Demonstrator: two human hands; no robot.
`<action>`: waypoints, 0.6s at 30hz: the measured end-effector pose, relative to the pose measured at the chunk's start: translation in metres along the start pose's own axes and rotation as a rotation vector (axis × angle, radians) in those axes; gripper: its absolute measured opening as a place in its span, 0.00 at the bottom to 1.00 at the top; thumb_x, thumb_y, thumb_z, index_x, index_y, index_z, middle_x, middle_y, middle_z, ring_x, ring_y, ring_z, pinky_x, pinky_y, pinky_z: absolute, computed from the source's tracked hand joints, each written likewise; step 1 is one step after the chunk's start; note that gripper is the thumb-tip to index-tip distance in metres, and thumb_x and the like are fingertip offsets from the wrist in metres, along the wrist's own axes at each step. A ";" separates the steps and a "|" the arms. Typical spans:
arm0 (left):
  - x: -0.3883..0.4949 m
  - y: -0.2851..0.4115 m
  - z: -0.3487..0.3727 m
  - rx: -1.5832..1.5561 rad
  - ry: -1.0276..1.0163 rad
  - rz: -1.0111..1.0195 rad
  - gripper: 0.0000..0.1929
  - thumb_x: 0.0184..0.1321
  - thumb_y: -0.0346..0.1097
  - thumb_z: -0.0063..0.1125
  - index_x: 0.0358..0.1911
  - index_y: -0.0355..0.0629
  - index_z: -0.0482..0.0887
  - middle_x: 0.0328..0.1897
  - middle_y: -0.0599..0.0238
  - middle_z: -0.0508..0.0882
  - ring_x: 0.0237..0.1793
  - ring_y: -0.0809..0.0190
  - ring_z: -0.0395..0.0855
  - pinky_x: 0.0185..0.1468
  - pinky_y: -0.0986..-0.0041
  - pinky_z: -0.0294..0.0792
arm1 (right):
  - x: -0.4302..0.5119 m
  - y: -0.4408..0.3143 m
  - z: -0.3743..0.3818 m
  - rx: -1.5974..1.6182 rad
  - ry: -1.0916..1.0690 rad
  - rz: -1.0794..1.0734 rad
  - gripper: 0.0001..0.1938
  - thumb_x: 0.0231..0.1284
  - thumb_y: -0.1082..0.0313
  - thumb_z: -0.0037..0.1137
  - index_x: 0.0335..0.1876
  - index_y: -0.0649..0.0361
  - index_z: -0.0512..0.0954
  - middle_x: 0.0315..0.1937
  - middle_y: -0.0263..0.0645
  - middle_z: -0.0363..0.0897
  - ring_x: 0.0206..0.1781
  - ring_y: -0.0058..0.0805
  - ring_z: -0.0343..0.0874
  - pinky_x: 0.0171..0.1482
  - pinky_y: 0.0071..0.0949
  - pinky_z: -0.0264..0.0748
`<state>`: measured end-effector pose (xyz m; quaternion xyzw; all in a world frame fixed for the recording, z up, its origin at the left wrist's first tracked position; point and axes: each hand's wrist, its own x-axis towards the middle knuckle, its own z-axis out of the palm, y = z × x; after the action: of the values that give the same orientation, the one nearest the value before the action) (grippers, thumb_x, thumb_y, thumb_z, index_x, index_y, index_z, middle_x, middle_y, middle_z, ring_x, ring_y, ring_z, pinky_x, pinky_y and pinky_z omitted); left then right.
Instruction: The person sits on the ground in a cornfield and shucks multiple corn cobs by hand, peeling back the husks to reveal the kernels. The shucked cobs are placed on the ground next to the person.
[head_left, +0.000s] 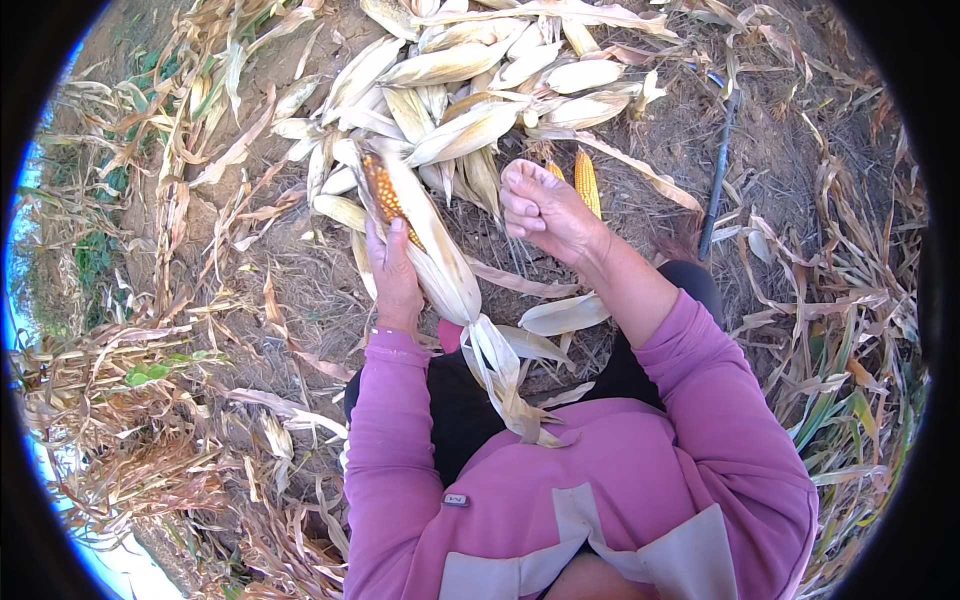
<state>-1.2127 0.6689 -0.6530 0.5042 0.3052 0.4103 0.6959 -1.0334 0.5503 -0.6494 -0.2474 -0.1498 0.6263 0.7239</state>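
My left hand (396, 274) grips a partly husked ear of corn (386, 199). Orange-yellow kernels show along its upper left side, while pale dry husk (442, 259) covers the rest. Loose husk leaves hang from its lower end towards my lap. To the right, my right hand (544, 206) is held in the air with curled fingers, apart from the ear; nothing can be seen in it. Just behind that hand, two bare yellow corn cobs (587, 182) lie on the ground, one of them mostly hidden.
A heap of unhusked corn ears (450, 64) lies ahead of me on bare soil. One husk-covered ear (564, 313) rests close to my legs. Off to the right is a dark-handled tool (718, 176), its head unclear. Dry corn stalks and leaves (847, 352) litter both sides.
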 end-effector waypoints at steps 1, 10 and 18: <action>0.007 0.001 -0.012 -0.040 0.085 0.014 0.25 0.69 0.40 0.47 0.65 0.37 0.62 0.58 0.56 0.76 0.55 0.58 0.78 0.58 0.66 0.72 | -0.006 0.000 0.001 -0.175 -0.023 0.111 0.08 0.73 0.60 0.46 0.37 0.52 0.68 0.19 0.21 0.59 0.18 0.12 0.55 0.24 0.14 0.57; -0.004 0.015 -0.015 0.005 -0.036 0.073 0.26 0.67 0.35 0.51 0.66 0.39 0.61 0.57 0.59 0.77 0.54 0.61 0.78 0.57 0.68 0.72 | -0.004 0.030 0.014 -0.795 0.057 -0.145 0.15 0.68 0.58 0.54 0.49 0.60 0.71 0.41 0.33 0.75 0.44 0.19 0.75 0.45 0.22 0.74; -0.025 0.003 0.011 0.253 -0.276 -0.011 0.34 0.61 0.34 0.56 0.69 0.34 0.56 0.65 0.56 0.69 0.65 0.61 0.67 0.68 0.69 0.58 | 0.001 0.007 0.013 -0.771 0.042 -0.153 0.39 0.64 0.42 0.53 0.67 0.70 0.59 0.62 0.53 0.67 0.66 0.37 0.67 0.68 0.34 0.63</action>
<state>-1.2163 0.6424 -0.6470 0.6375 0.2590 0.2916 0.6644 -1.0459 0.5545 -0.6427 -0.5020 -0.3771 0.4630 0.6256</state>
